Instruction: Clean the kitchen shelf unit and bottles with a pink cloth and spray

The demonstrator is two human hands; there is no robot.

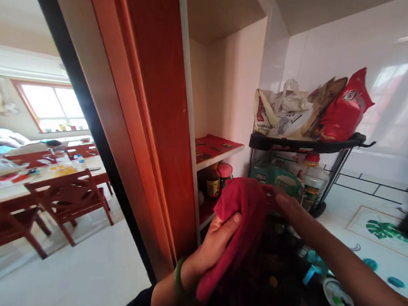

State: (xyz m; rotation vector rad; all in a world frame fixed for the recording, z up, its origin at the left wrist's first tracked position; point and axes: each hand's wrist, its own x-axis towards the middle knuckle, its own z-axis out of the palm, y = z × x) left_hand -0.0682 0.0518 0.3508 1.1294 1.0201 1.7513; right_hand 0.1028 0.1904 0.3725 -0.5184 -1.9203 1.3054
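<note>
A dark red cloth (245,213) hangs in folds in front of the corner shelves. My left hand (218,239) is closed on it, with the thumb lying over the front of the folds. A green bangle (179,276) circles my left wrist. My right hand (284,204) reaches in from the right, up against the cloth's right edge. Its fingers are blurred and partly hidden, so their grip on the cloth does not show clearly.
A black corner rack (296,144) carries bags and a red packet (347,107), with a clear plastic jug (315,180) below. Jars (213,184) stand under a red-covered shelf (214,149). A wooden door frame (152,97) rises at left; beyond it are chairs (70,194) and a table.
</note>
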